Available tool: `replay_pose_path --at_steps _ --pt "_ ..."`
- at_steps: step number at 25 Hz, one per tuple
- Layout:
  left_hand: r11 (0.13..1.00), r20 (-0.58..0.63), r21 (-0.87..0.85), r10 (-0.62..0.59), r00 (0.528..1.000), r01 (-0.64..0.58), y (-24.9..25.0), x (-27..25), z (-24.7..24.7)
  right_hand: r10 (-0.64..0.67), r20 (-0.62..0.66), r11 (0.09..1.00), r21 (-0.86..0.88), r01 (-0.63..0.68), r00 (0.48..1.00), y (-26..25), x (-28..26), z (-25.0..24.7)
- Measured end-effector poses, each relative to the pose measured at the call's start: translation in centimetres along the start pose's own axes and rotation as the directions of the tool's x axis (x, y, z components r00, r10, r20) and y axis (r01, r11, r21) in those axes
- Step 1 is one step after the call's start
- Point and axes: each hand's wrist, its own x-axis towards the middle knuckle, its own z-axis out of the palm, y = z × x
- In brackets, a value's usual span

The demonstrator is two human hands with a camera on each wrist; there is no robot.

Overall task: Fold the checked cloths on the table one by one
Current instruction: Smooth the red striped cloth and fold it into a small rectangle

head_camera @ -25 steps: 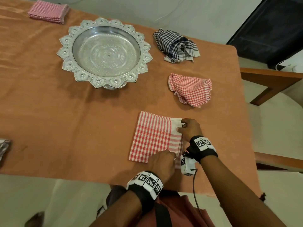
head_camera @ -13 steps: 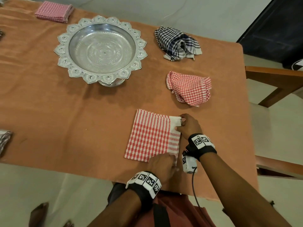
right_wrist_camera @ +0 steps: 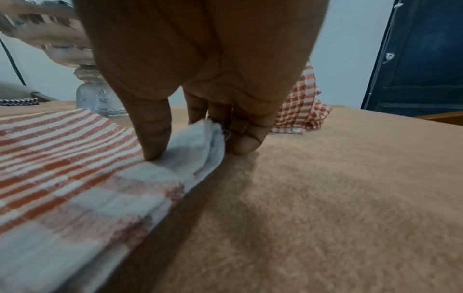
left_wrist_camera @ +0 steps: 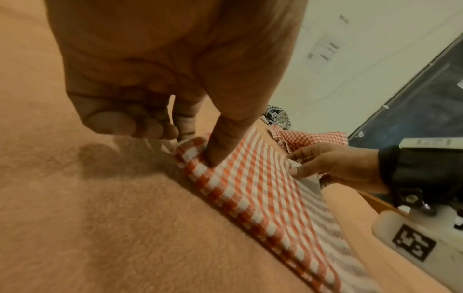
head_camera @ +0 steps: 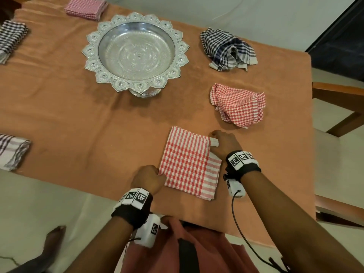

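Observation:
A folded red-and-white checked cloth [head_camera: 189,162] [left_wrist_camera: 255,184] [right_wrist_camera: 75,168] lies flat near the table's front edge. My left hand [head_camera: 149,179] [left_wrist_camera: 195,142] pinches its near left corner between thumb and curled fingers. My right hand [head_camera: 222,143] [right_wrist_camera: 200,138] pinches its far right white corner, thumb on top. A crumpled red checked cloth [head_camera: 239,104] [right_wrist_camera: 300,111] lies just beyond the right hand. A crumpled navy checked cloth [head_camera: 228,49] lies farther back.
A silver pedestal tray [head_camera: 136,54] stands at the middle back. Folded cloths lie at the far back [head_camera: 86,6], far left [head_camera: 10,37] and left edge [head_camera: 12,150]. The orange table cover [head_camera: 78,125] is bare at left. A wooden chair [head_camera: 338,99] stands right.
My left hand has slid from the cloth's near right part to its near left corner. The right hand stays on the far right corner. The head view has shifted.

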Motion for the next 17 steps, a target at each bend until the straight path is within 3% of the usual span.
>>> replay_pose_path --at_steps 4,6,9,11,12,15,17 --pt "0.999 0.081 -0.038 -0.013 0.997 0.016 0.8 0.3 -2.0 0.080 0.097 0.980 0.176 -0.097 0.992 -0.7 -0.6 -0.3" --pt "0.998 0.019 -0.059 0.028 0.999 -0.026 1.8 1.4 -3.7 0.172 0.120 0.928 0.312 -0.201 0.978 -0.3 -1.5 -0.4" --pt "0.975 -0.218 -0.097 0.174 0.960 -0.199 4.3 4.5 -6.0 0.279 0.167 0.688 0.653 -0.318 0.946 0.2 -4.5 1.2" --pt "0.944 -0.280 -0.115 0.269 0.922 -0.310 5.7 6.2 -6.3 0.292 0.218 0.549 0.759 -0.350 0.931 -0.2 -7.3 4.0" --pt "0.948 -0.267 -0.104 0.264 0.927 -0.299 5.8 6.6 -5.9 0.298 0.231 0.513 0.779 -0.360 0.926 -0.4 -8.3 5.6" --pt "0.990 -0.163 -0.043 0.128 0.978 -0.137 3.9 6.0 -3.0 0.344 0.171 0.547 0.763 -0.345 0.923 0.0 -8.9 8.5" --pt "0.989 -0.159 -0.022 0.138 0.978 -0.143 1.9 4.7 -1.1 0.357 0.136 0.554 0.766 -0.326 0.924 0.3 -8.7 8.7"
